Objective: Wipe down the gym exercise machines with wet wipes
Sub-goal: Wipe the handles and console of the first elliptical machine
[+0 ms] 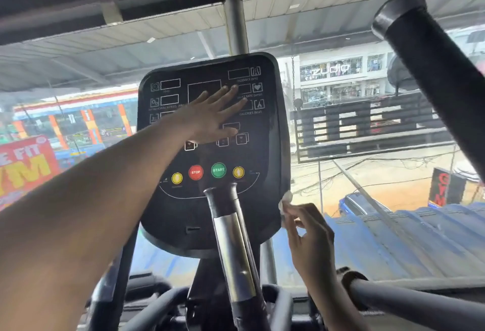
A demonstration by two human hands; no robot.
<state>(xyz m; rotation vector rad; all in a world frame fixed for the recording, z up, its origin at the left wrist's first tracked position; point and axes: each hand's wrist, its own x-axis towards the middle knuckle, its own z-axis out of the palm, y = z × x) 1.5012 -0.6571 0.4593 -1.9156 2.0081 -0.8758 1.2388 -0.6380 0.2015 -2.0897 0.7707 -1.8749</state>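
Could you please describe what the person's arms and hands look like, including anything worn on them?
Both forearms are bare, with no sleeves showing in the picture. The left hand has no glove, ring or watch visible. The right hand is also ungloved, with no rings visible. Below it is a dark band-like shape; whether that is worn on the wrist cannot be told.

Matt black plastic console [265,131], chrome handlebar [233,257]

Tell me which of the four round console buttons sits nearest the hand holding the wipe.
The yellow button at the right end of the row, beside green START. It lies closest to the right hand pinching the wipe at the console's lower right edge.
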